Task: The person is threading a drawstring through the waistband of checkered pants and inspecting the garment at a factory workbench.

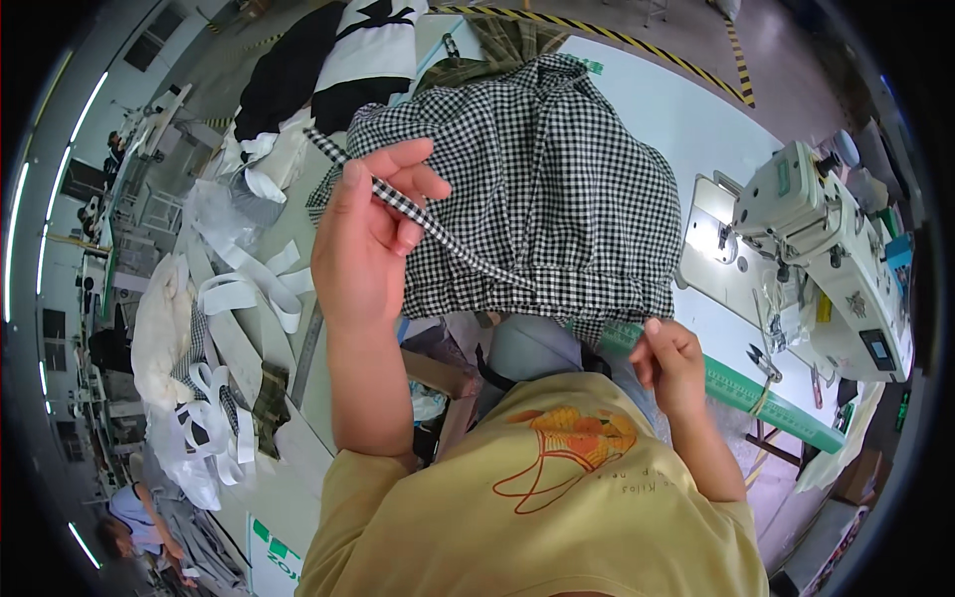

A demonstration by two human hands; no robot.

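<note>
A black-and-white checked garment (557,189) is bunched on the table in front of me, its gathered waistband toward my body. From that band a narrow tie strap (453,242) of the same check runs up and left. My left hand (363,244) is raised over the garment's left side, with the strap passing between its thumb and fingers. Just below the garment's near right corner is my right hand (668,360), fingers curled inward. Whether it pinches anything is hidden.
A white sewing machine (796,219) stands on the right. Thread snips (764,364) lie near a green edge strip (766,406). White elastic bands (254,289) and plastic bags heap at left. Black and white cloth (368,50) lies behind. A person (144,522) sits at lower left.
</note>
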